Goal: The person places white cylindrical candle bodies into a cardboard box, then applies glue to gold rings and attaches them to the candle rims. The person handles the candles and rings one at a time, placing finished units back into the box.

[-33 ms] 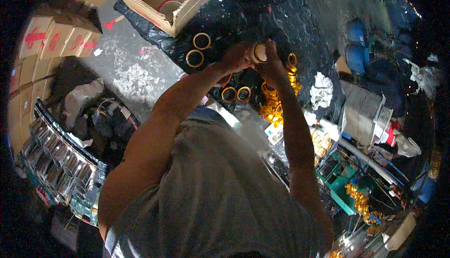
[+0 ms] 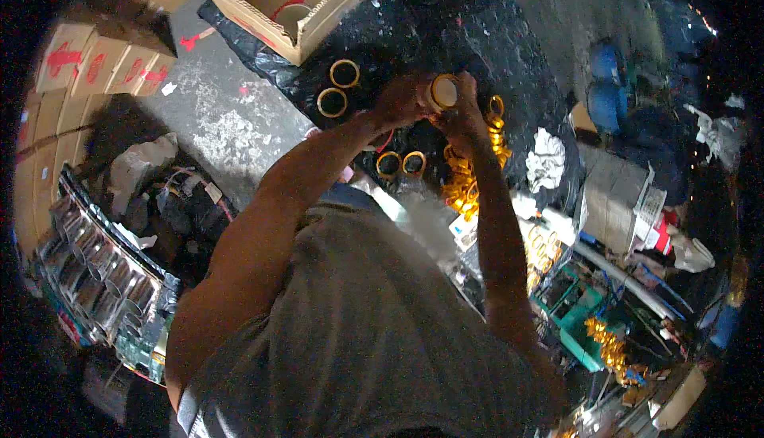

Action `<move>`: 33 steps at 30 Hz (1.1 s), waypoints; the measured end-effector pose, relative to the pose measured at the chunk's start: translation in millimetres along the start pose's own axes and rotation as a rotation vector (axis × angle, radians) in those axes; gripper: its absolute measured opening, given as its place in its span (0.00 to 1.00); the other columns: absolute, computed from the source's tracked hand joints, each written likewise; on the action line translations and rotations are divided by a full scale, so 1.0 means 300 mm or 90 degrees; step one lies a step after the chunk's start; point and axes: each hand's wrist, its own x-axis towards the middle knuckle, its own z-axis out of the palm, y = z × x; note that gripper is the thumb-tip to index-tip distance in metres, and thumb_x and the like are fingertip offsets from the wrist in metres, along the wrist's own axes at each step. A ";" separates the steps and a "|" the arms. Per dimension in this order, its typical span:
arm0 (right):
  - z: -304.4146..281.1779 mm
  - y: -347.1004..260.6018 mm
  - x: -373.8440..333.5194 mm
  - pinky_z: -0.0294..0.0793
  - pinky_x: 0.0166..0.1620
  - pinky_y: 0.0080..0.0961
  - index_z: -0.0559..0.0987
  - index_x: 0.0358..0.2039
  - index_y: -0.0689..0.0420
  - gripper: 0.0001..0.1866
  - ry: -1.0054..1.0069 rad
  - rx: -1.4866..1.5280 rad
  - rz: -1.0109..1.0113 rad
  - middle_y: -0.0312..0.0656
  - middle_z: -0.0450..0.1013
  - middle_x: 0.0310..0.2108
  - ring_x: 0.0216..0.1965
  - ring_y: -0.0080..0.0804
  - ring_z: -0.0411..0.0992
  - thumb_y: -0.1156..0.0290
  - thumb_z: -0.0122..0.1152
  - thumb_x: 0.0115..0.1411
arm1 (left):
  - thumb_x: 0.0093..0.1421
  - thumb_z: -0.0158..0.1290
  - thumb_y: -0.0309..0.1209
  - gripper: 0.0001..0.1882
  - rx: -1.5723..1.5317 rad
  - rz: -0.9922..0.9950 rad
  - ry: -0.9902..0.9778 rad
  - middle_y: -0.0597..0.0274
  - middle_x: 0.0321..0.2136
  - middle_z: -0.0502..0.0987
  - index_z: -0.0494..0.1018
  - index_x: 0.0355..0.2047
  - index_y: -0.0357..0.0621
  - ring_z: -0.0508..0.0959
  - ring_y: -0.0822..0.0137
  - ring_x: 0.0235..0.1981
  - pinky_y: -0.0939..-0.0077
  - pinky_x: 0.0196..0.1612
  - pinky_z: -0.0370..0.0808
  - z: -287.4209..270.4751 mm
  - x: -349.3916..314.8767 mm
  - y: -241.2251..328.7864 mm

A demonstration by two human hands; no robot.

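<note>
Both my hands grip a round piece with a gold rim and a pale inner face, raised over a black plastic sheet. My left hand closes on its left side, while my right hand holds it from the right, thumb along the edge. Some fingers are hidden in shadow. Left of my hands lie two gold-rimmed rings, and two more rings lie nearer to me. Beneath and beside my right forearm is a heap of shiny gold rings.
An open cardboard box stands at the far left. Stacked cartons line the left side, above shiny metal cups. Crumpled white paper, a grey carton and a green crate are to the right.
The round piece has tilted slightly in my hands, showing more of its pale face. My right hand has shifted a little with it.
</note>
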 end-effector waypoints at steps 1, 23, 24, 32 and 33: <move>-0.008 -0.126 -0.021 0.70 0.64 0.36 0.57 0.71 0.62 0.46 0.001 0.272 0.101 0.49 0.64 0.67 0.65 0.43 0.67 0.76 0.72 0.55 | 0.47 0.75 0.38 0.39 -0.080 -0.040 0.016 0.51 0.50 0.82 0.74 0.59 0.46 0.82 0.54 0.52 0.59 0.55 0.77 -0.070 0.009 0.077; -0.153 -1.064 0.456 0.78 0.48 0.30 0.75 0.56 0.63 0.36 0.139 -0.257 -0.315 0.45 0.79 0.46 0.47 0.32 0.76 0.71 0.81 0.47 | 0.52 0.73 0.33 0.22 0.283 0.056 0.295 0.49 0.37 0.82 0.79 0.42 0.34 0.82 0.49 0.41 0.60 0.47 0.80 -1.097 -0.331 0.498; -0.107 -1.091 0.529 0.78 0.50 0.37 0.76 0.55 0.63 0.38 0.079 -0.233 -0.325 0.48 0.79 0.46 0.45 0.38 0.78 0.63 0.82 0.45 | 0.53 0.72 0.33 0.21 0.317 -0.002 0.290 0.49 0.38 0.82 0.78 0.42 0.35 0.82 0.49 0.42 0.60 0.47 0.80 -1.135 -0.358 0.454; 0.440 -0.954 0.939 0.75 0.55 0.51 0.74 0.57 0.61 0.28 -0.169 -0.388 -0.424 0.61 0.76 0.48 0.51 0.55 0.76 0.64 0.67 0.57 | 0.57 0.69 0.31 0.21 0.351 -0.171 0.208 0.47 0.42 0.81 0.76 0.48 0.39 0.81 0.47 0.44 0.57 0.47 0.79 -1.315 -0.434 0.273; 0.507 -0.923 0.956 0.76 0.54 0.51 0.74 0.57 0.61 0.28 -0.179 -0.390 -0.433 0.61 0.77 0.46 0.50 0.54 0.77 0.65 0.67 0.57 | 0.57 0.69 0.31 0.21 0.340 -0.189 0.213 0.47 0.42 0.81 0.76 0.48 0.39 0.81 0.47 0.45 0.57 0.47 0.79 -1.319 -0.439 0.254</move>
